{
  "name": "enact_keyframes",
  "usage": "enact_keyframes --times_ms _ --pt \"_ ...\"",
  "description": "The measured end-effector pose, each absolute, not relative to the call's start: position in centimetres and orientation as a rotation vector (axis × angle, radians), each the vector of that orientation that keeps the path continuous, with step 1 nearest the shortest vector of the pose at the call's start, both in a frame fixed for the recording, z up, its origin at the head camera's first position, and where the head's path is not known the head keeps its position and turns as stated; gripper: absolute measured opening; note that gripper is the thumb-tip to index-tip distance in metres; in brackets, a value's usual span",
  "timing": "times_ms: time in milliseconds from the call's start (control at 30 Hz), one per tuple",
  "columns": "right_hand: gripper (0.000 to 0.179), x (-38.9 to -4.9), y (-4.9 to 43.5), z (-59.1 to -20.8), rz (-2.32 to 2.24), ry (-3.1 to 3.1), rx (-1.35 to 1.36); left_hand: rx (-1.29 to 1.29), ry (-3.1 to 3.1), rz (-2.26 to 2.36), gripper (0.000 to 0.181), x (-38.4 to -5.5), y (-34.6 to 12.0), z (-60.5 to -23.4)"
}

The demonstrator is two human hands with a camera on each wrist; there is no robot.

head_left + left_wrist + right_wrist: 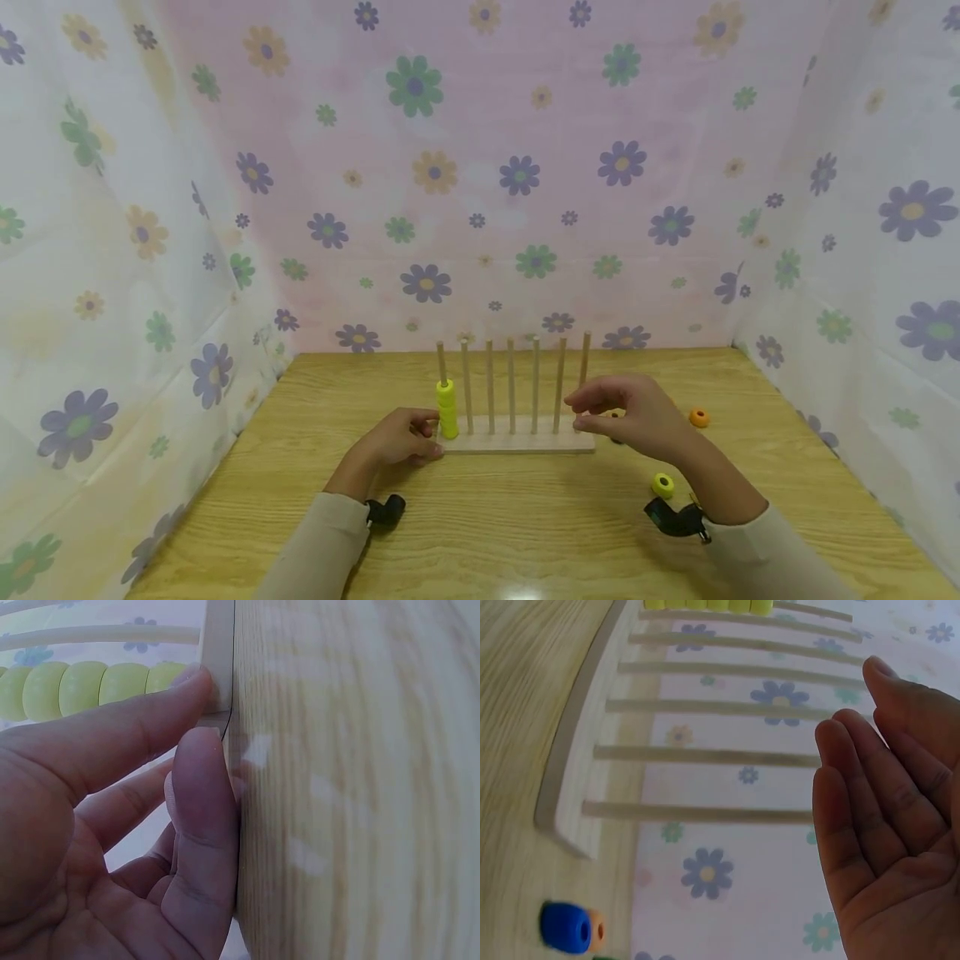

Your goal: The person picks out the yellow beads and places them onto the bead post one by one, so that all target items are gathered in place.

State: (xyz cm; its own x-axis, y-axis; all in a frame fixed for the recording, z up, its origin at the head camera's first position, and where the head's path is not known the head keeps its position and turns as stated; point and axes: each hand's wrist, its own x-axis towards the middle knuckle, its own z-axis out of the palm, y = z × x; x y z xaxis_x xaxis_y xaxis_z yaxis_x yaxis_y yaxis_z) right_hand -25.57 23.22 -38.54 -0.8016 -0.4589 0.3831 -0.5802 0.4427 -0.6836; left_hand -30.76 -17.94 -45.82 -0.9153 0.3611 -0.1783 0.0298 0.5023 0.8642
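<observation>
A wooden peg rack (517,442) with a row of upright pegs stands on the table. Yellow beads (447,410) are stacked on its leftmost peg, also visible in the left wrist view as a row of yellow beads (81,684). My left hand (395,437) holds the left end of the base, with a fingertip close by the lowest bead. At the rack's right end hovers my right hand (633,414), its fingers loosely bent and holding nothing. In the right wrist view that hand (900,802) is beside the bare pegs (705,755).
Loose beads lie right of the rack: a yellow bead (663,485) near the right wrist, an orange bead (699,417) farther back, and a blue bead (565,927) in the right wrist view. Flowered cloth (480,200) encloses the table (495,533) at the back and sides.
</observation>
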Motion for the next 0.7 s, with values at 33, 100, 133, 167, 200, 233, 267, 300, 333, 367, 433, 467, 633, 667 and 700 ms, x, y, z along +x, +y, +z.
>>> enact_keyframes --times_ms 33,100,133,167,200,233,267,300,333,367,433,467,633,667,700 --pt "0.023 -25.5 23.6 -38.7 1.302 -2.558 0.923 0.329 2.414 1.378 0.075 -30.8 -17.9 -45.8" --pt "0.024 -25.4 24.5 -39.0 1.342 -2.589 0.91 0.334 2.418 1.37 0.074 -30.8 -17.9 -45.7" --pt "0.024 -25.4 24.9 -39.2 1.36 -2.604 0.907 0.336 2.421 1.365 0.074 -30.8 -17.9 -45.7" --pt "0.024 -25.4 25.4 -39.3 1.375 -2.618 0.907 0.337 2.422 1.363 0.074 -30.8 -17.9 -45.6" --pt "0.025 -25.4 25.8 -39.5 1.399 -2.628 0.913 0.341 2.426 1.362 0.073 -30.8 -17.9 -45.6" --pt "0.025 -25.4 26.2 -39.7 1.422 -2.636 0.923 0.338 2.428 1.365 0.073 -30.9 -17.8 -45.6" --pt "0.025 -25.5 26.6 -39.9 1.447 -2.643 0.938 0.334 2.428 1.367 0.073 -30.9 -17.8 -45.5" --pt "0.026 -25.5 27.0 -40.1 1.467 -2.645 0.963 0.326 2.427 1.367 0.073 -30.9 -17.8 -45.5" --pt "0.026 -25.5 27.4 -40.2 1.492 -2.646 0.988 0.323 2.427 1.369 0.073 -30.9 -17.9 -45.4" --pt "0.026 -25.6 27.8 -40.4 1.517 -2.645 1.009 0.318 2.426 1.373 0.073 -30.9 -17.9 -45.4" --pt "0.028 -25.6 28.5 -40.7 1.576 -2.651 1.042 0.306 2.415 1.382 0.074 -30.9 -17.9 -45.4" --pt "0.028 -25.7 28.9 -40.8 1.59 -2.658 1.058 0.302 2.412 1.386 0.075 -30.8 -17.9 -45.4" --pt "0.03 -25.9 31.0 -41.7 1.674 -2.718 1.11 0.306 2.401 1.396 0.074 -30.7 -17.9 -45.6" --pt "0.03 -25.9 31.5 -41.9 1.682 -2.731 1.125 0.312 2.398 1.399 0.074 -30.7 -17.9 -45.7" --pt "0.031 -25.9 32.0 -42.1 1.698 -2.741 1.137 0.319 2.395 1.399 0.074 -30.7 -17.9 -45.7"
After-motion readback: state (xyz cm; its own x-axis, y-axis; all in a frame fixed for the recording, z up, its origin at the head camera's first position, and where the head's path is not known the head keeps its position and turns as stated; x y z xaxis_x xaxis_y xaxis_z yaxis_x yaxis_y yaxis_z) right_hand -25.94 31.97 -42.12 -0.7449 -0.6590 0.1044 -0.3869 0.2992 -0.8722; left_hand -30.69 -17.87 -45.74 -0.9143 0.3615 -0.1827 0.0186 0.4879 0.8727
